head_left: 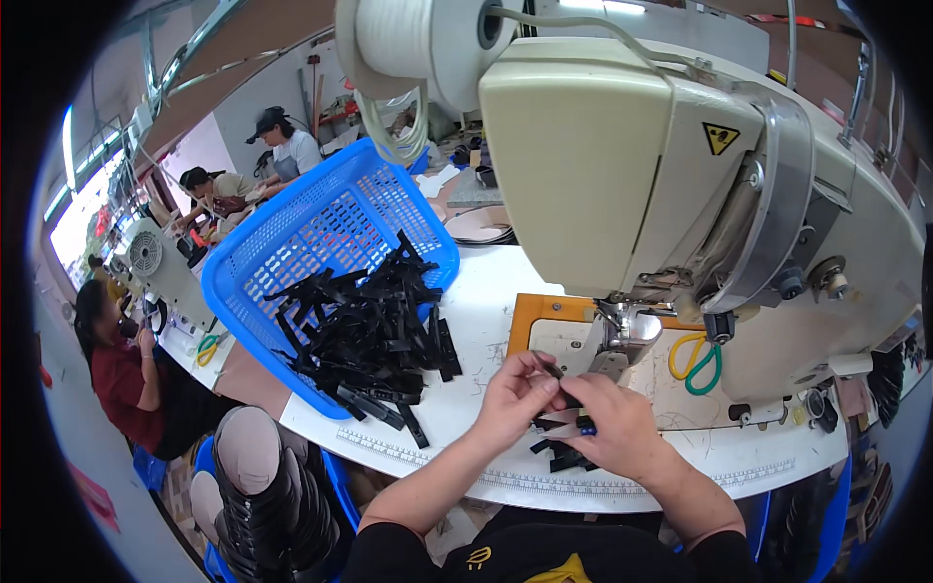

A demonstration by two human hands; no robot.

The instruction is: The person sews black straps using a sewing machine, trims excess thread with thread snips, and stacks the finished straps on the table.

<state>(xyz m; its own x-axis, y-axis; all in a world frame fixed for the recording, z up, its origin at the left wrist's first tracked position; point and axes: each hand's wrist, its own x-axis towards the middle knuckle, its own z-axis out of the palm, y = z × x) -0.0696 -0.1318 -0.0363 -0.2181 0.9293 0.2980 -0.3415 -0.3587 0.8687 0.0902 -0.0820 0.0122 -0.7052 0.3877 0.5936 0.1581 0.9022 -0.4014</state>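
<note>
In front of the sewing machine's needle area, my two hands meet over the white table. My left hand is closed, pinching a short black strip between thumb and fingers. My right hand is closed around small thread snips with pale metal blades and a blue-and-black grip; its fingertips also come up to the strip. The strip's far end is partly hidden by fingers. Below my right hand lie several loose black strips. A blue plastic basket, tipped toward me, spills a heap of black strips onto the table at left.
The cream sewing machine rises close ahead and right, with a white thread cone. Yellow-and-green scissors lie beside it. A ruler strip edges the table. Stacked shoe pieces stand lower left. Other people work at far left.
</note>
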